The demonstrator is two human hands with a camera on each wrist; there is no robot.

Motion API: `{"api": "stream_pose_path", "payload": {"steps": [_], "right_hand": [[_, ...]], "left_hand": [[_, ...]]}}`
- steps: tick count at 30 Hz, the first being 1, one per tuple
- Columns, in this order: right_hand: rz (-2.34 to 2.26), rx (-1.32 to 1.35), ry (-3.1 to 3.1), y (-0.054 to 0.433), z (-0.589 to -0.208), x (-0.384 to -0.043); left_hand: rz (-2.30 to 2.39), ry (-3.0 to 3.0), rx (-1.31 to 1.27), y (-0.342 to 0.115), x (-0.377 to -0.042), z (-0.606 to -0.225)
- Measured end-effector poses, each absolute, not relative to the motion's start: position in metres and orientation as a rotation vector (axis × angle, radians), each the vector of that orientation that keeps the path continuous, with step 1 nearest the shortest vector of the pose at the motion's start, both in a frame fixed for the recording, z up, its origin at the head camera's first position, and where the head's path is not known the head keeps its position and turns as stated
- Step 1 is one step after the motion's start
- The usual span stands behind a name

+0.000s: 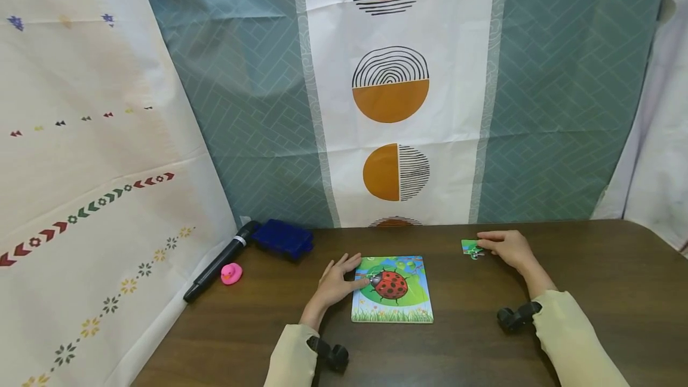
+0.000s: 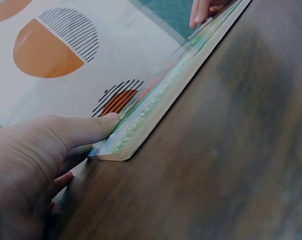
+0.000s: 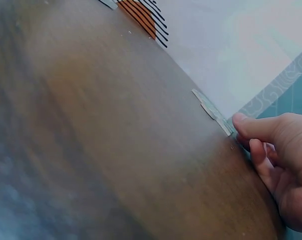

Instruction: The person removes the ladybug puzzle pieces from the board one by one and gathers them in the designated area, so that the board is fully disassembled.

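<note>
A square ladybug puzzle board (image 1: 393, 309) lies flat on the brown table. My left hand (image 1: 335, 282) is at its left edge, the straight thumb (image 2: 93, 131) resting on the picture and the other fingers stretched along the side toward the far corner. Well to the right of the board, my right hand (image 1: 507, 248) pinches the near end of a small flat green puzzle piece (image 1: 469, 248) between thumb and fingertips. In the right wrist view this piece (image 3: 211, 112) appears nearly edge-on, with a stepped outline, low over the tabletop.
At the table's left side stand a thick black marker-like tube (image 1: 220, 266), a pink toy duck (image 1: 231, 273) and a dark blue box-like object (image 1: 285, 239). A patterned curtain (image 1: 398, 106) hangs behind the table's far edge. White cloth (image 1: 107, 196) borders the left side.
</note>
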State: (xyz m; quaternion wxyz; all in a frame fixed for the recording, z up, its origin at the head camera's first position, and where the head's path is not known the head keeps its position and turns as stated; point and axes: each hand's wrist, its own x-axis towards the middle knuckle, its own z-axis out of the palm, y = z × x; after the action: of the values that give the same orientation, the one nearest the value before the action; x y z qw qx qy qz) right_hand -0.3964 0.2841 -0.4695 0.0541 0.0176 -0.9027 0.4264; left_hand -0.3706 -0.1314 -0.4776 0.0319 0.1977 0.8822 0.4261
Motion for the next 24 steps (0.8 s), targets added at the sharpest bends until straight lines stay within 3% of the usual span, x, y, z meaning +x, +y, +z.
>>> {"api": "stream_pose_path", "payload": {"steps": [8,18,24], "right_hand": [[1.276,-0.001,-2.496,0.255,-0.458,-0.394],[1.427,0.431,-2.557,0.152,-0.454,-0.385],[1.444,0.455,-2.616,0.111,-0.461,-0.375]], "left_hand": [[1.338,2.694,0.600,-0.132,-0.371,-0.476],[1.329,2.705,0.611,-0.135,-0.372,-0.477],[1.305,2.722,0.601,-0.132,-0.372,-0.475]]}}
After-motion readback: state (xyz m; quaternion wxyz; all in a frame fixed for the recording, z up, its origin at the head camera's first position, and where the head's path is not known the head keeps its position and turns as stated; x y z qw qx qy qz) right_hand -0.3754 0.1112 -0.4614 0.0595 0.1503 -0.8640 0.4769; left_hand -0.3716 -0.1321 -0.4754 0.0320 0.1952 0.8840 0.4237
